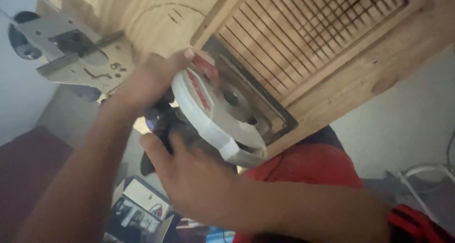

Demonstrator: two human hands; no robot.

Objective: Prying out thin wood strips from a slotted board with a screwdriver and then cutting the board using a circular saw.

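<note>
Against the wooden board [332, 82], our left grip [147, 82] clasps the saw's white guard [208, 124]. Just below, our right grip [189, 176] wraps its dark body [163, 122].

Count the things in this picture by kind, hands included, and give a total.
Hands: 2, left and right, both on the saw
Circular saws: 1
Wooden panels with a slatted grille: 1
Metal plates: 1
Total: 5
</note>
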